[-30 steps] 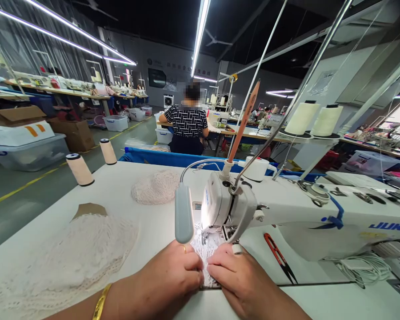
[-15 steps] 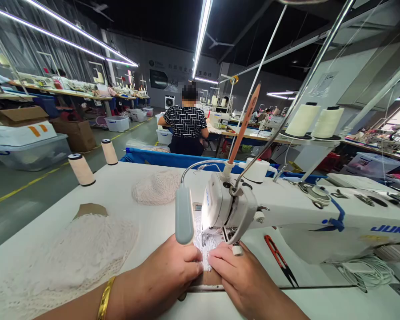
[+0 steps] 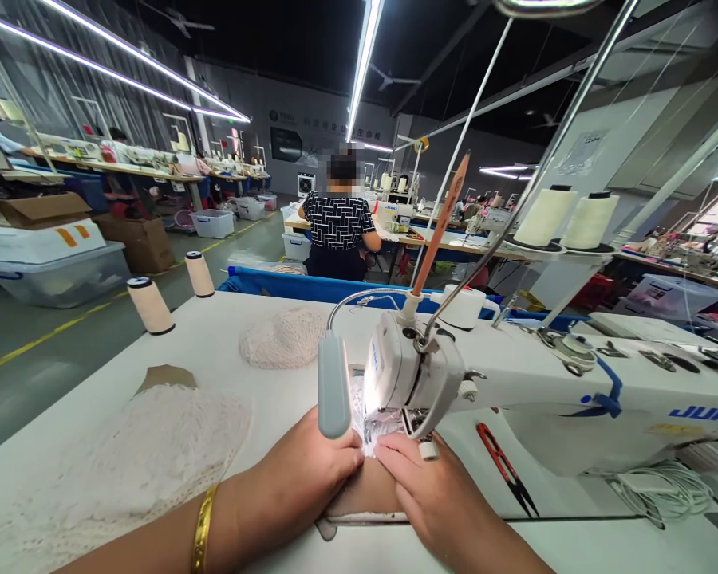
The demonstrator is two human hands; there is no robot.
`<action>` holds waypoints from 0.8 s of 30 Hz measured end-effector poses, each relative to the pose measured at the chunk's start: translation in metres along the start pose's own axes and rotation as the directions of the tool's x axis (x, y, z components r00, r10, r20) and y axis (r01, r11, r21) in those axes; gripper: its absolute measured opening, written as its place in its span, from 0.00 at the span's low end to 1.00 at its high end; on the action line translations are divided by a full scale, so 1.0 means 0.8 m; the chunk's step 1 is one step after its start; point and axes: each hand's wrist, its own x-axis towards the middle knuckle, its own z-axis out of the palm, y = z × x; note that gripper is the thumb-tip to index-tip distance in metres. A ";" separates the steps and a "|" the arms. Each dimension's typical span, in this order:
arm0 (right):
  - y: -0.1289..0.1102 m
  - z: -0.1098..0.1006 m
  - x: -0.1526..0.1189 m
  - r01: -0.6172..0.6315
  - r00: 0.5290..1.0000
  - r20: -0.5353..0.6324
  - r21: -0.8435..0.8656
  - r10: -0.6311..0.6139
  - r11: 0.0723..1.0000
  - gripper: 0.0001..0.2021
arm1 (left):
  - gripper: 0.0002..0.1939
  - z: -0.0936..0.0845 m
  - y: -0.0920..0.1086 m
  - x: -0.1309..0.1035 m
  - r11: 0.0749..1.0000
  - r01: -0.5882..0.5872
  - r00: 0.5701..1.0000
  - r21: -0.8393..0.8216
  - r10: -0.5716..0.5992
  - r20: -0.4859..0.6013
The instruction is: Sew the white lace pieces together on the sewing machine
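White lace (image 3: 368,448) lies under the needle area of the sewing machine (image 3: 416,367). My left hand (image 3: 302,474) presses its thumb and fingers together on the lace's left edge, just in front of the presser foot. From the other side my right hand (image 3: 439,490) pinches the lace, its fingertips close to the left ones. A flat tan piece (image 3: 368,488) shows below the fingertips, between both hands. The grey lamp (image 3: 333,387) partly covers my left hand's knuckles. The needle tip is lost in the glare.
Red-handled thread snips (image 3: 506,470) lie right of my right hand. A large lace piece (image 3: 137,446) spreads at left, a lace bundle (image 3: 282,339) behind it. Two thread cones (image 3: 151,307) stand at the far left edge. A co-worker (image 3: 338,219) sits ahead.
Both hands have slid forward toward the needle with the lace. Less lace and more of the tan piece now show between them. The view has shifted slightly.
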 end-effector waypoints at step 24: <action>0.004 0.015 -0.003 0.079 0.993 -0.095 0.023 -0.077 0.997 0.24 | 0.12 -0.029 -0.025 0.001 0.770 0.432 0.867 -0.470 -0.498 -0.019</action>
